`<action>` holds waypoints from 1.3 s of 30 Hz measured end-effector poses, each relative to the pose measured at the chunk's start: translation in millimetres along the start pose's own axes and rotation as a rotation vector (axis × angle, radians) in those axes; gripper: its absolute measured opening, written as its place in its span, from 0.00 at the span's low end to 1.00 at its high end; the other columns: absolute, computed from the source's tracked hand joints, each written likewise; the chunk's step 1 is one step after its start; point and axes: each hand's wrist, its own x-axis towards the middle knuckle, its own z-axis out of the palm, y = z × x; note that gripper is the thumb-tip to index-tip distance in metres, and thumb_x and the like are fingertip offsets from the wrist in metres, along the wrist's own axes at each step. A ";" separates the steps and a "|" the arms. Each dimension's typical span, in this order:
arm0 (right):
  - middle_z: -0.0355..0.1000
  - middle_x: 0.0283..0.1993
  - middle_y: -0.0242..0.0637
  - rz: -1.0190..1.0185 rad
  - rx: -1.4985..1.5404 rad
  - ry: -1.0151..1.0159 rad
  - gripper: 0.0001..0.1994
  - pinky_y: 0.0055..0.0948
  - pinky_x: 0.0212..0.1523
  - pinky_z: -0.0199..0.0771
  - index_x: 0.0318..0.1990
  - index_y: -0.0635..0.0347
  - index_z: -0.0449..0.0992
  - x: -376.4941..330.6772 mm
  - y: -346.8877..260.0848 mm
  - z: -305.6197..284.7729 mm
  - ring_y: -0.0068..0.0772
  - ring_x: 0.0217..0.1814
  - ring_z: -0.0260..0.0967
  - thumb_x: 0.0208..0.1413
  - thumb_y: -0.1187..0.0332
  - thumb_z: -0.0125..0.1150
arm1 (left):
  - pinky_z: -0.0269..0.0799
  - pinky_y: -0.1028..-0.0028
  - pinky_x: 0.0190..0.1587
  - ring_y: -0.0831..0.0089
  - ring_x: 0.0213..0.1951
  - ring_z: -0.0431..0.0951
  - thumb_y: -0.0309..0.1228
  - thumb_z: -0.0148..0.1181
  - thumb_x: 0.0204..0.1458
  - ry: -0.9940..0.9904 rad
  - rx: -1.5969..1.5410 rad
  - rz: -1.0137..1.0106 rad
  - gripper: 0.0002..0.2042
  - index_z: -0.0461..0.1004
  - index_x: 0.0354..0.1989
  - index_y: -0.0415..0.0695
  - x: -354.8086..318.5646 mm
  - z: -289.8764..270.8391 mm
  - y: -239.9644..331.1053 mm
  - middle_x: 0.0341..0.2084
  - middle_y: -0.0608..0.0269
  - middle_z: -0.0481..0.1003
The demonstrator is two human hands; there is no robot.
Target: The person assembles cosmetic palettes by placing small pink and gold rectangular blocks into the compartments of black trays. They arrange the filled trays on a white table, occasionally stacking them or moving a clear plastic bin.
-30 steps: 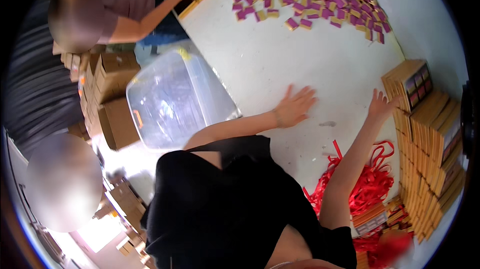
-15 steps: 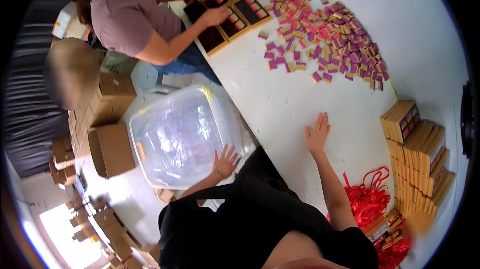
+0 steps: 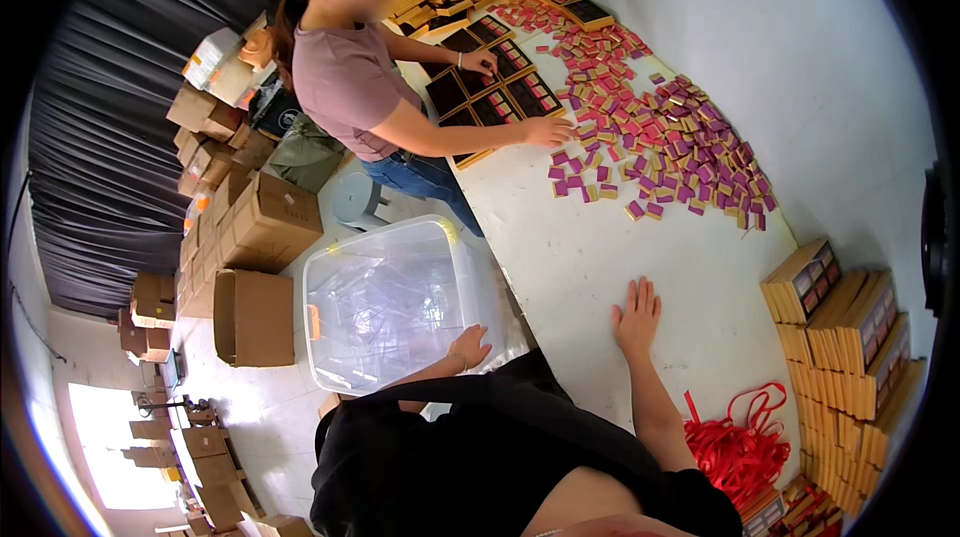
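My right hand (image 3: 637, 319) lies flat on the white tabletop (image 3: 600, 267), fingers stretched out, holding nothing. My left hand (image 3: 468, 347) hovers at the near right rim of a big clear plastic bin (image 3: 390, 307). Its fingers look extended, and nothing shows in them; whether it touches the rim I cannot tell. Inside the bin are clear, shiny plastic pieces. A tangle of red ribbon (image 3: 740, 452) sits beside my right forearm. Farther along the table spread many small purple and pink blocks (image 3: 690, 157), beyond my right hand.
A person (image 3: 345, 87) in a mauve shirt stands at the far left, arms over dark-lined trays (image 3: 480, 92). Stacked yellowish boxes (image 3: 840, 357) line the right edge. Cardboard cartons (image 3: 255, 317) and a grey stool (image 3: 357, 202) stand on the floor at left.
My view has tilted up toward the far end. My left hand's fingers are less spread. The other person's near hand has reached from the trays toward the small blocks.
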 end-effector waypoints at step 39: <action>0.72 0.44 0.42 -0.702 1.456 -0.568 0.19 0.34 0.43 0.75 0.58 0.59 0.69 -39.2 -226.1 -367.4 0.26 0.44 0.71 0.63 0.60 0.52 | 0.70 0.59 0.54 0.52 0.51 0.74 0.43 0.61 0.45 -0.459 0.757 0.714 0.25 0.73 0.52 0.44 126.3 34.5 257.8 0.45 0.47 0.76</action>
